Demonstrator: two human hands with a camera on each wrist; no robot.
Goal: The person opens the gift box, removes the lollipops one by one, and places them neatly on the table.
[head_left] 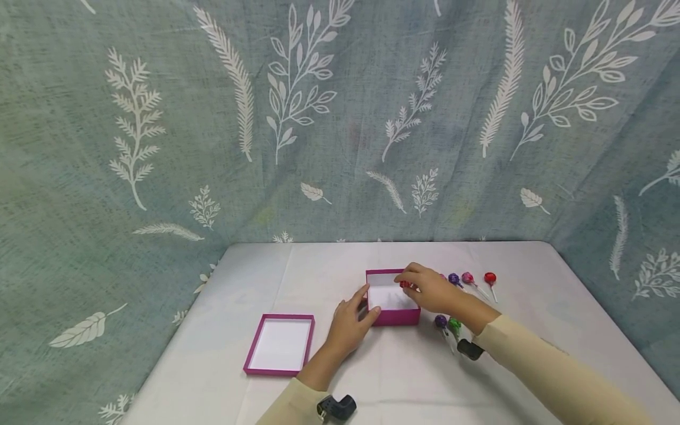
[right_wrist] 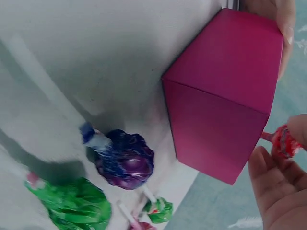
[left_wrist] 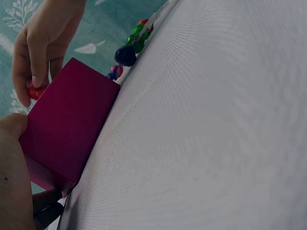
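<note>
A magenta box (head_left: 395, 317) with a white inside stands on the table. My left hand (head_left: 347, 324) grips its left side, thumb at the front rim and fingers along the side wall. Over the box's right part, my right hand (head_left: 431, 289) pinches a red-wrapped lollipop (right_wrist: 286, 142) by its head, the stick pointing toward the box. To the right lie a purple lollipop (right_wrist: 125, 160) and a green lollipop (right_wrist: 76, 206). Farther back are another purple lollipop (head_left: 454, 279), a pink lollipop (head_left: 467, 277) and a red lollipop (head_left: 490, 277).
The box's shallow lid (head_left: 280, 345), magenta-rimmed and white inside, lies at the left on the white-covered table (head_left: 212, 354). A green-blue curtain (head_left: 340, 118) with white leaf prints hangs behind the table and at both sides.
</note>
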